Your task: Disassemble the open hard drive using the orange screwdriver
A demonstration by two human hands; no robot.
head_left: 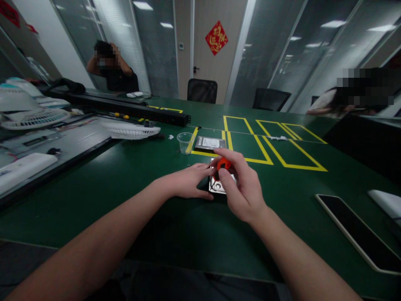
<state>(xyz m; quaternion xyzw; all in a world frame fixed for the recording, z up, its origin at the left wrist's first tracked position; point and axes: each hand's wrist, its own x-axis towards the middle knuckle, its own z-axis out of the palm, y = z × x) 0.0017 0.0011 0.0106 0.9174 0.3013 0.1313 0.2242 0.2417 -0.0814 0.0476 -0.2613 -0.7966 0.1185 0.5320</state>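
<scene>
In front of me on the green table lies a hard drive (218, 186) with a shiny metal top, partly covered by both hands. My left hand (191, 180) grips it from the left side, the thumb at the near corner and the fingers farther up. Over the drive, my right hand (243, 182) is closed around the orange-red and black handle of a screwdriver (223, 164). Its tip is hard to make out against the drive. Just beyond them, a second hard drive (209, 143) with a white label lies flat. Beside that drive stands a clear plastic cup (185, 143).
Yellow tape rectangles (272, 162) mark the table (282, 200). A phone (357, 230) lies at right, near a black panel (363, 142). Fan parts (131, 129), a metal panel (75, 144) and a long black bar (125, 109) fill the left. Two people sit across the table.
</scene>
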